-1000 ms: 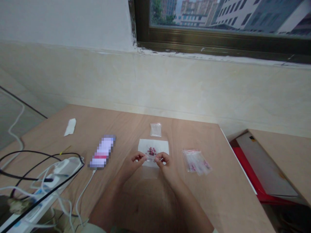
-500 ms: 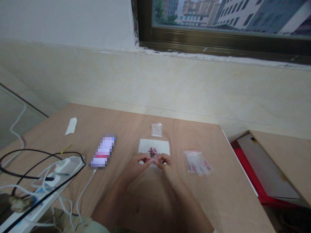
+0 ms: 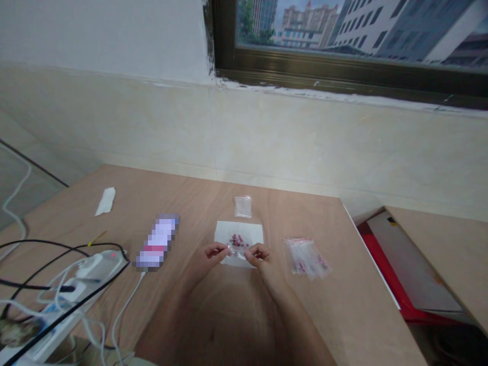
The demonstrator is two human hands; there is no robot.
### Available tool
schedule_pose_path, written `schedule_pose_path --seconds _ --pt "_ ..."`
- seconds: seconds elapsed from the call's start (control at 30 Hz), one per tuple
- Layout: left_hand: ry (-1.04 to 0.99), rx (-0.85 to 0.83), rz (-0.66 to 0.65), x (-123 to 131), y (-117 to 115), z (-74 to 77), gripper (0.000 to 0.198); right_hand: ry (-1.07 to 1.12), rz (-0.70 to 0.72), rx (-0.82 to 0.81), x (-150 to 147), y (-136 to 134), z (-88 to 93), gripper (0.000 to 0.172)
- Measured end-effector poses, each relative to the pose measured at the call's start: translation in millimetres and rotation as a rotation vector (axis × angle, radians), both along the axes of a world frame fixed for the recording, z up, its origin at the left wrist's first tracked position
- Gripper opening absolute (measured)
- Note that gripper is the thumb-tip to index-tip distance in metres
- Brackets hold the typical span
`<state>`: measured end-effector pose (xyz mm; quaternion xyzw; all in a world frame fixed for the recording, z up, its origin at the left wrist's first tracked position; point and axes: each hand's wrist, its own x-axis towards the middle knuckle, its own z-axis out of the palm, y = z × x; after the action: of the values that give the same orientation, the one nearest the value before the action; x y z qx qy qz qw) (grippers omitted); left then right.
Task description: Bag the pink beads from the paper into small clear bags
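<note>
A small clear plastic bag (image 3: 239, 250) is stretched between my hands, its near edge pinched at both ends. My left hand (image 3: 209, 261) closes thumb and fingers on the left end, and my right hand (image 3: 264, 261) grips the right end the same way. Red, pink and dark beads (image 3: 237, 240) show in a cluster just beyond the fingertips; they appear to lie inside the clear bag. Under them is a white sheet of paper (image 3: 222, 231) on the wooden table (image 3: 206, 203).
Beyond the paper lies a stack of clear bags (image 3: 243, 207). Several filled bags (image 3: 308, 257) overlap to the right. On the left are a phone (image 3: 157, 243) with a cable, a white scrap (image 3: 105, 202) and a power strip (image 3: 91, 282) with tangled cords.
My hands have moved apart from fingertips nearly touching, and the clear bag's edge now shows between them. The camera view has shifted slightly.
</note>
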<state>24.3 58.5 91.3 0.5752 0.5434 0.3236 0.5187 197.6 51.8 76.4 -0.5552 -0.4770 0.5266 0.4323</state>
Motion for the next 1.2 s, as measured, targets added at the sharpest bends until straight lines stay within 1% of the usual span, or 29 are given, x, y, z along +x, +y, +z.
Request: schedule_pose_path --seconds 0.07,0.13,0.23,0.3,0.37,0.4,0.47,0.5,0.53,0.6,0.63,0.73,0.83,0.93,0.97,1.03,1.13,1.17,1.2 --pt "-0.011 -0.001 0.003 0.0 -0.4 0.5 0.022 0.019 0.0 0.003 0.1 0.2 -0.2 0.019" --pt "-0.035 -0.004 0.037 0.4 0.1 1.1 0.022 0.048 0.011 0.014 -2.1 -0.5 -2.5 0.02" --pt "-0.076 -0.037 0.125 0.6 3.4 -0.3 0.022 0.075 0.028 0.021 -7.9 -4.5 -14.7 0.023" --pt "-0.11 -0.072 0.158 -0.6 6.9 -5.5 0.024 0.053 0.022 -0.004 -11.0 -6.9 -26.7 0.026" --pt "-0.144 -0.079 0.167 -3.8 10.6 -15.7 0.027 0.038 -0.003 -0.042 -12.1 -4.7 -36.6 0.028" --pt "-0.143 -0.055 0.178 -6.2 12.0 -22.5 0.029 0.039 -0.018 -0.059 -11.8 -0.5 -39.6 0.029" --pt "-0.121 -0.006 0.234 -12.1 13.4 -38.1 0.035 0.032 -0.061 -0.063 -10.0 15.7 -40.4 0.028" --pt "-0.108 -0.006 0.248 -15.4 13.0 -46.3 0.032 0.003 -0.086 -0.05 -8.9 27.8 -38.9 0.028" --pt "-0.087 -0.024 0.265 -18.7 11.9 -54.3 0.03 -0.041 -0.116 -0.03 -7.8 42.0 -36.6 0.026" --pt "-0.05 -0.066 0.261 -24.6 8.0 -68.0 0.028 -0.195 -0.201 0.011 -6.1 74.5 -32.1 0.024" --pt "-0.042 -0.069 0.243 -26.9 5.4 -73.1 0.027 -0.23 -0.222 0.015 -5.7 91.2 -30.7 0.022" --pt "-0.019 -0.038 0.158 -30.9 -2.2 -80.1 0.024 -0.309 -0.255 0.016 -6.5 133.7 -31.1 0.016" --pt "0.005 -0.014 0.129 -32.0 -5.5 -78.4 0.021 -0.41 -0.284 0.014 -9.2 156.2 -35.4 0.013" --pt "0.021 -0.015 0.114 -32.9 -5.2 -76.1 0.02 -0.505 -0.317 0.017 -12.4 160.6 -38.6 0.009" --pt "0.021 -0.015 0.111 -33.5 -5.0 -76.1 0.021 -0.531 -0.327 0.018 -13.2 159.5 -38.8 0.011" --pt "0.02 -0.016 0.109 -34.7 -4.9 -77.0 0.023 -0.575 -0.348 0.02 -12.9 154.2 -37.5 0.02" --pt "0.014 -0.021 0.109 -36.3 -6.0 -78.8 0.024 -0.638 -0.38 0.054 -0.9 136.4 -31.1 0.035" --pt "0.011 -0.017 0.109 -36.6 -6.5 -79.1 0.024 -0.666 -0.395 0.082 7.8 127.2 -28.4 0.037" --pt "0.005 -0.012 0.106 -36.7 -6.9 -79.1 0.024 -0.723 -0.393 0.151 19.0 116.3 -25.9 0.038"
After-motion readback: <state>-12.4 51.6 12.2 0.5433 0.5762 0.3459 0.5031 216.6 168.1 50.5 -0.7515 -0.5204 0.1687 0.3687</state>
